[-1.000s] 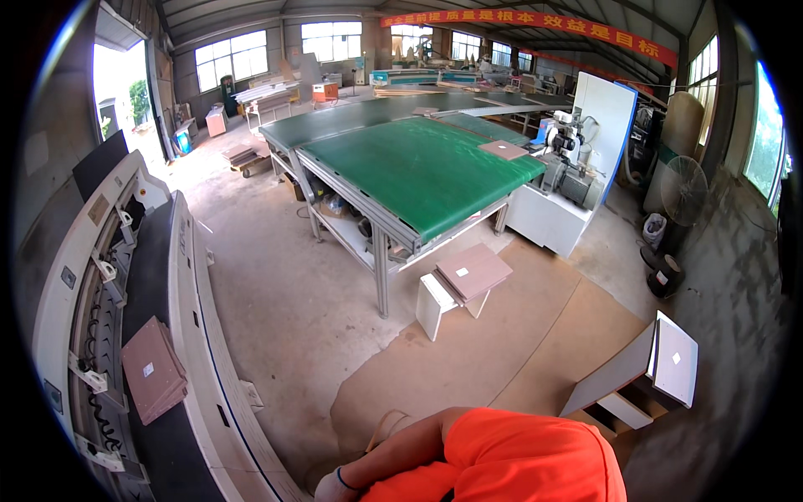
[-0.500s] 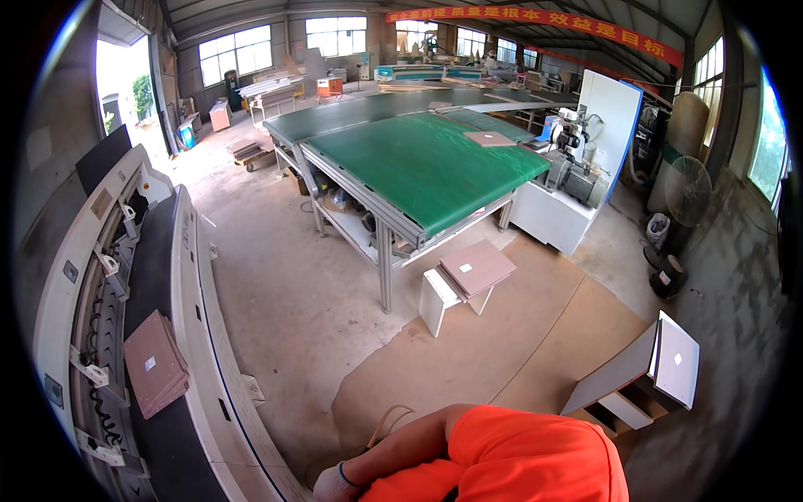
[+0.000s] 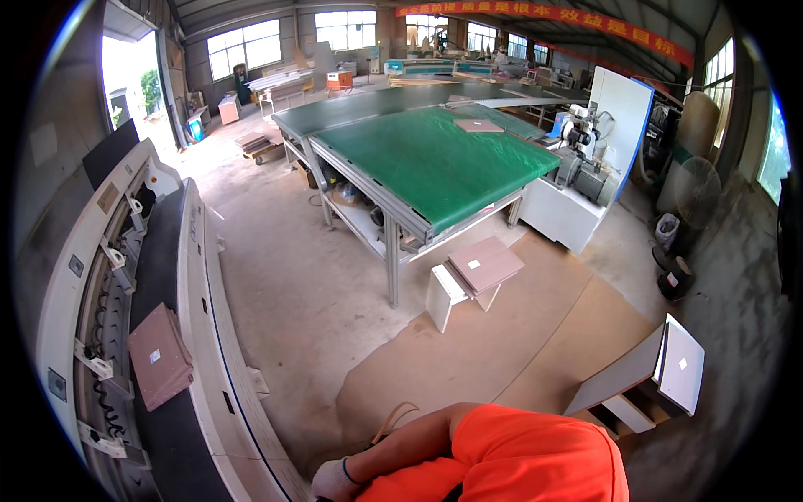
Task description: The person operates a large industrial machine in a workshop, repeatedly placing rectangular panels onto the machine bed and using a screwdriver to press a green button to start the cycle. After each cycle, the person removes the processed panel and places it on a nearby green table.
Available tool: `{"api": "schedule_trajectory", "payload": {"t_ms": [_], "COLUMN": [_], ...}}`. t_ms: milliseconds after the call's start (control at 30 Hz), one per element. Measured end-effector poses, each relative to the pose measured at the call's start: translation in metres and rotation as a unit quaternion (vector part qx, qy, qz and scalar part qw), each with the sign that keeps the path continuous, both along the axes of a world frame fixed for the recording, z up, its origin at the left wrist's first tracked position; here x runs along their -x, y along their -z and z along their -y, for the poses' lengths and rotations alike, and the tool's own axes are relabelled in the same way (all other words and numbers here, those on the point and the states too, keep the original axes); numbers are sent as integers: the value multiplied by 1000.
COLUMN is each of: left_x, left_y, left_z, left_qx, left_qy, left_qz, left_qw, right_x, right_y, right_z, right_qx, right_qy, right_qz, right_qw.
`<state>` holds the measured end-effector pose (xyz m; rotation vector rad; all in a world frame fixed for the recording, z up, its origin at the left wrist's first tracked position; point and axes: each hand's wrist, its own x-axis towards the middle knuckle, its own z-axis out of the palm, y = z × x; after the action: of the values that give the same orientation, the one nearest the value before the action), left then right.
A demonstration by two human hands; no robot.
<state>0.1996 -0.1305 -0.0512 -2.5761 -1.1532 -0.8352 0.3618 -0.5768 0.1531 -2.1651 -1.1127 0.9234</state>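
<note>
My right hand (image 3: pixel 335 481), in a white knit glove, is low in the picture, at the end of a bent bare forearm below an orange sleeve (image 3: pixel 535 448). Its fingers run toward the lower edge and are hidden, so I cannot tell if it holds anything. To its left is the pale side of a long machine (image 3: pixel 230 402). On that machine's black belt lies a stack of brown panels (image 3: pixel 159 356), the top one bearing a small white label. A thin tan loop (image 3: pixel 397 420) shows just beyond my forearm. My left hand is out of sight.
Ahead stands a large green-topped conveyor table (image 3: pixel 435 163), with a motor unit (image 3: pixel 585 180) at its right. Brown panels (image 3: pixel 487 265) rest on a low white stand (image 3: pixel 446 297). A partly built cabinet (image 3: pixel 615 389) stands right, a pale labelled panel (image 3: pixel 682 366) on it.
The view has turned slightly left, so the surroundings sit a little farther right. My right arm and gloved hand keep almost the same pose, and the panel stacks stay put.
</note>
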Motion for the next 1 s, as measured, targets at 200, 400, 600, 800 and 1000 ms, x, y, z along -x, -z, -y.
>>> {"api": "schedule_trajectory", "payload": {"t_ms": [200, 400, 600, 800, 1000], "left_x": [8, 26, 33, 34, 30], "left_y": [-14, -19, -13, -6, -9], "left_z": [-2, 1, 4, -5, -16], "left_qx": [-19, -28, -31, 11, -7], "left_qy": [14, 13, 14, -37, -97], "left_qz": [0, -4, -6, 2, 10], "left_qw": [1000, 1000, 999, 999, 995], "right_x": [-10, -11, -19, -10, -18], "right_y": [12, 14, 34, 24, -6], "right_z": [-1, 1, 5, 6, 15], "right_qx": [-36, 0, -69, -18, -45], "right_qy": [-55, -51, -74, -21, -59], "right_qz": [53, 64, -44, 41, 5], "right_qw": [996, 997, 994, 999, 997]}}
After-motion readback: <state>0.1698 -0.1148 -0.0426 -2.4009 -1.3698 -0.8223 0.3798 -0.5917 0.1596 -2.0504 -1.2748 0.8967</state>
